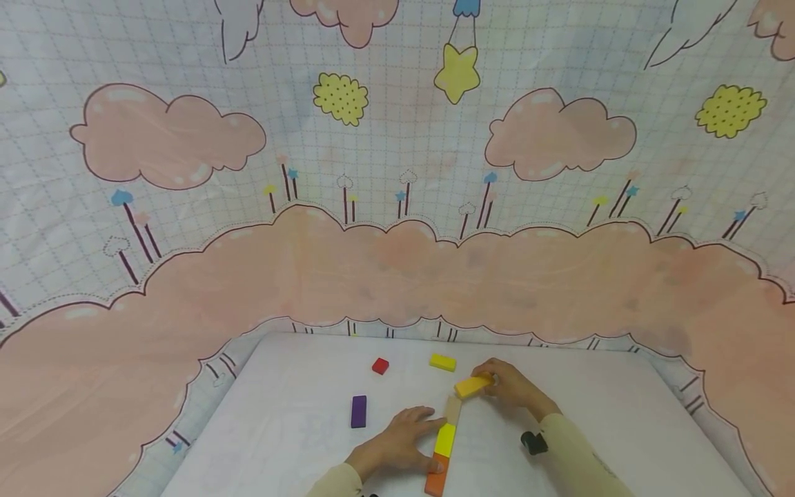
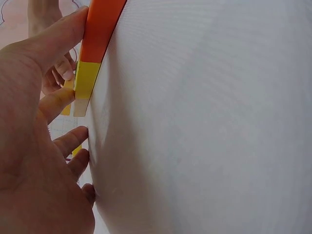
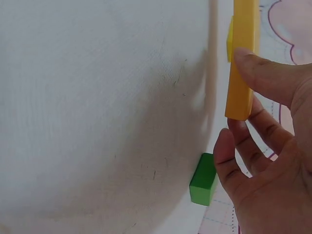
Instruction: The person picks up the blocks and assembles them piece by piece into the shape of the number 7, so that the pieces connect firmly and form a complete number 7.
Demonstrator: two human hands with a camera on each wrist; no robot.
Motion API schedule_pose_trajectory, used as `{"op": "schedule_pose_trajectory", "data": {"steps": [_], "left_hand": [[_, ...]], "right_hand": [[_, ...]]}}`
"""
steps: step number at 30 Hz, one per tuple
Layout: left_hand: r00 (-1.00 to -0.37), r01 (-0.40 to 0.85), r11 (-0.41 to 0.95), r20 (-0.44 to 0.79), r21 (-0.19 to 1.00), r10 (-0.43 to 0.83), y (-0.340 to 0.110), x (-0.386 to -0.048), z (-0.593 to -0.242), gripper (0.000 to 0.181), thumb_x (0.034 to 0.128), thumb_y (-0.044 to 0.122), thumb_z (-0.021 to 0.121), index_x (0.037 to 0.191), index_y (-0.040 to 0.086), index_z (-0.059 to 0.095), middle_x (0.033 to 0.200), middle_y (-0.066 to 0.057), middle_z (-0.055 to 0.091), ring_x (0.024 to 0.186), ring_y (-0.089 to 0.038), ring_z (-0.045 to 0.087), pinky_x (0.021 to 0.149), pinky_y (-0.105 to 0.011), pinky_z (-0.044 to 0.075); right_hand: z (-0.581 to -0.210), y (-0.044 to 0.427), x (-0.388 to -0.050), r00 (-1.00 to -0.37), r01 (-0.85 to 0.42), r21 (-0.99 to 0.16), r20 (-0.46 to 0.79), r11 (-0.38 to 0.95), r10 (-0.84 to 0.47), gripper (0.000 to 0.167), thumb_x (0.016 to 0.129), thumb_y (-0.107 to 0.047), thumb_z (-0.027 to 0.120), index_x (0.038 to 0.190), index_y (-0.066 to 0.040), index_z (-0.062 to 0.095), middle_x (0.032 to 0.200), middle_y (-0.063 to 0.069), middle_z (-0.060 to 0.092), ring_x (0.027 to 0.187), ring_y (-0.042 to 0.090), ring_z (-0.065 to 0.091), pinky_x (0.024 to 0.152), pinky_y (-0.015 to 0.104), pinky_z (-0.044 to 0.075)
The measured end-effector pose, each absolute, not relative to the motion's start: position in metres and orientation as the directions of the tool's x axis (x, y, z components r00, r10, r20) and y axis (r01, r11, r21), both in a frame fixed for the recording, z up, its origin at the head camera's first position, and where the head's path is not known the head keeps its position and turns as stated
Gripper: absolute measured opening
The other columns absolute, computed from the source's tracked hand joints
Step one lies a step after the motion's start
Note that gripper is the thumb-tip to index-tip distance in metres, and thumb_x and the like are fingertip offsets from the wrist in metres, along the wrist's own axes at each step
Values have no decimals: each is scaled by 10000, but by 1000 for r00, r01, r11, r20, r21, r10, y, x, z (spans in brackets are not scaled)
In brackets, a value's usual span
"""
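Observation:
My right hand (image 1: 511, 384) pinches an orange-yellow block (image 1: 473, 386) between thumb and fingers, above the far end of a row of blocks. In the right wrist view the thumb lies along the face of this block (image 3: 242, 83). The row runs from an orange block (image 1: 437, 476) through a bright yellow block (image 1: 445, 440) to a plain wooden block (image 1: 453, 410). My left hand (image 1: 402, 439) lies beside the row, fingers spread. Its thumb touches the orange block (image 2: 100, 31), and the index finger reaches the side of the yellow block (image 2: 87, 78).
Farther back on the white table (image 1: 273, 407) lie a red block (image 1: 380, 366) and another yellow block (image 1: 443, 362). A purple block (image 1: 359, 412) lies left of the row. The right wrist view has a green block (image 3: 202, 183) near the fingers. A patterned cloth (image 1: 397, 276) hangs behind.

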State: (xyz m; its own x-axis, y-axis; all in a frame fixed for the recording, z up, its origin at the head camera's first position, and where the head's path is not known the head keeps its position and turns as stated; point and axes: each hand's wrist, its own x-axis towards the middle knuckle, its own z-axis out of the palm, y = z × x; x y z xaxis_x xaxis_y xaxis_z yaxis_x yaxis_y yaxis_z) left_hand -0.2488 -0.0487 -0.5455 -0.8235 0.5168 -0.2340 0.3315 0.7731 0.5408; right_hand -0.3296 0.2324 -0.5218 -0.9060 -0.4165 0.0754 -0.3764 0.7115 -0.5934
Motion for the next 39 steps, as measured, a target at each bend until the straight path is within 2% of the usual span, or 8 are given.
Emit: {"op": "schedule_pose_trajectory", "data": {"steps": [9,27,39], "left_hand": [[-820,334,765,-230,550,523,-49,-249,-545,723,777,545,761,1416,522,423,1558,92,366,1436,-272,307,1145,-602,305],[-823,330,768,-232,549,519,-49,-247,-546,720,775,542,765,1413,515,432,1552,93,373,1427,-260,320,1148,-586,311],[-826,340,770,-219,540,519,-49,-247,-545,722,773,548,764,1412,518,429,1552,92,374,1431,-259,318,1149,-580,314]], "right_hand": [[-527,232,-333,-902,-397,-565,94,723,-422,276,842,3,715,1067,-157,710,1079,12,636,1074,266,585,1024,520,469],[-532,221,-331,-955,-246,-568,3,786,-297,280,849,8,709,1015,-218,716,1088,-39,646,1123,249,584,1054,522,450],[-537,220,-333,-962,-235,-585,25,776,-273,313,850,14,703,1070,-209,715,1144,-14,646,1148,253,586,1055,507,455]]}}
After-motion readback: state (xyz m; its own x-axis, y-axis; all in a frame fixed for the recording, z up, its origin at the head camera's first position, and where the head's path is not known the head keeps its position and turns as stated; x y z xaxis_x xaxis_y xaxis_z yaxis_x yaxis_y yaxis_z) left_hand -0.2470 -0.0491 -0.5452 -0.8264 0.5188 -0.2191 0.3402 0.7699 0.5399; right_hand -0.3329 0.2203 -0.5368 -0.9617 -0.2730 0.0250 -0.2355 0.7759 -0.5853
